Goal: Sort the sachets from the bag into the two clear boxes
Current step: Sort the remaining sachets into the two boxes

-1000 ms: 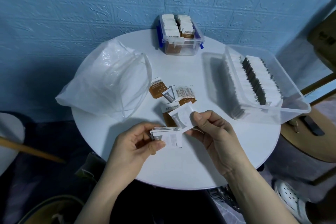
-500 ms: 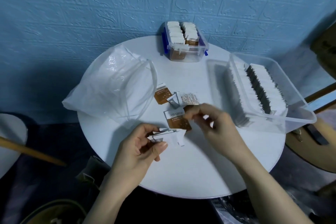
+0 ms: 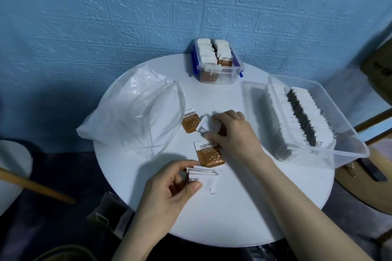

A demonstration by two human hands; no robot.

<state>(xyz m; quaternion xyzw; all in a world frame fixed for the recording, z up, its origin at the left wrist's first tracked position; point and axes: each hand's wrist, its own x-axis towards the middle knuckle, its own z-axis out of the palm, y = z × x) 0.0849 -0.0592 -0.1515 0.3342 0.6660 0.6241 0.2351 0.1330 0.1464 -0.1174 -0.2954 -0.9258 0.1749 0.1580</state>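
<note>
A right hand (image 3: 231, 131) pinches a light, flimsy white sachet (image 3: 204, 126) by its edge on the round surface (image 3: 244, 207), while the left hand (image 3: 169, 188) grips a thin stack of sachets (image 3: 203, 172).

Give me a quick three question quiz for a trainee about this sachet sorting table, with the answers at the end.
1. True or false: the left hand holds a stack of white sachets.
2. Which clear box holds brown sachets? A) the small box with blue latches at the back B) the large box on the right
3. Fill in: the right hand picks at a white sachet lying between two loose ____ sachets, one beside the plastic bag and one nearer the person.

Key: 1 true; 2 A; 3 brown.
</note>
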